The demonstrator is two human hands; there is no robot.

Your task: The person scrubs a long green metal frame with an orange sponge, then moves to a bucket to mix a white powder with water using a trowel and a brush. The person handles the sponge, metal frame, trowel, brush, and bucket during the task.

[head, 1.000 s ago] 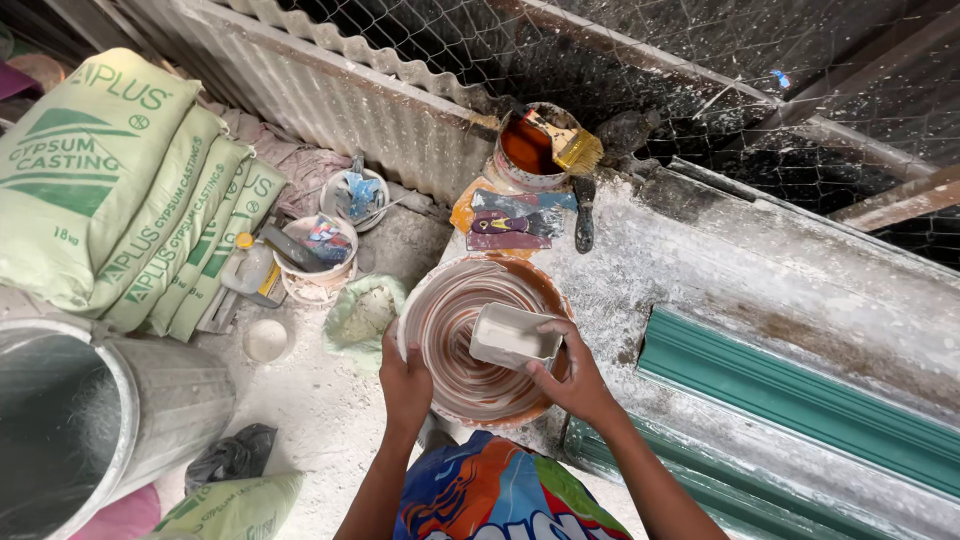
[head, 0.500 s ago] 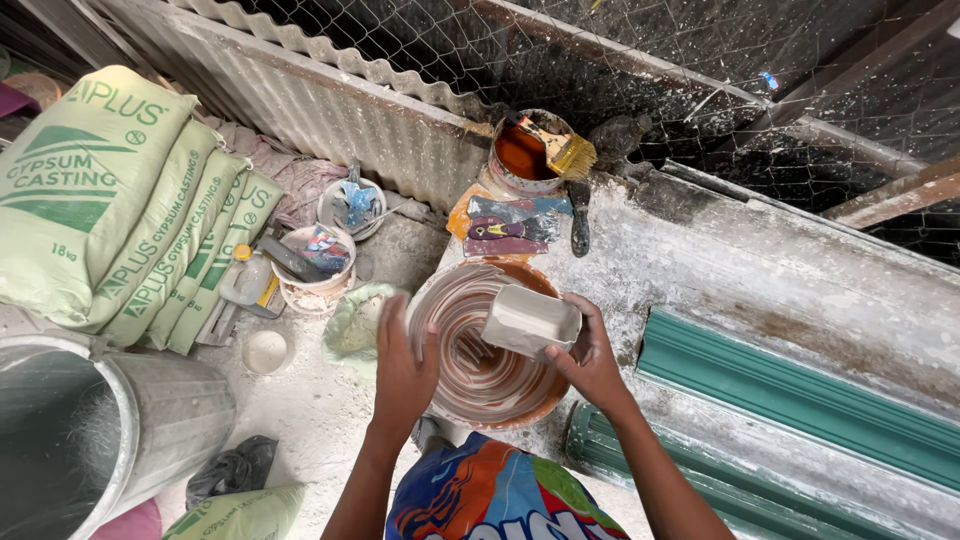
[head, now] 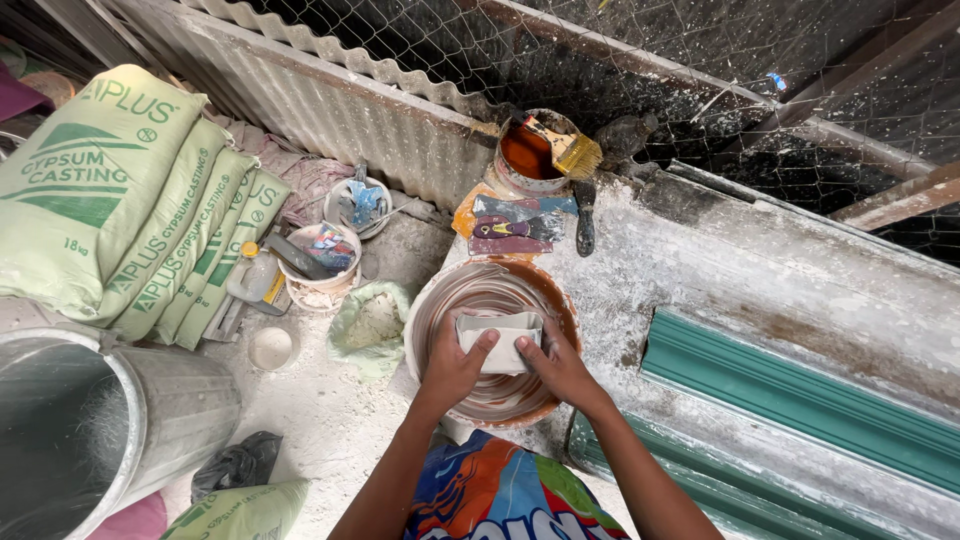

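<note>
Dusty bench (head: pixel 760 270), hands (head: pixel 505 365) (both) gripping block (head: pixel 500 338)

1. This looks like a small outdoor workshop for making plaster things.
2. Big green sacks (head: pixel 120 200) of plaster powder lie stacked by a wavy metal wall (head: pixel 330 110).
3. White dust covers the workbench (head: pixel 760 270).
4. A paint tin (head: pixel 530 155) holds a brush (head: pixel 565 150).
5. Wire mesh (head: pixel 620 60) stands behind.
</note>
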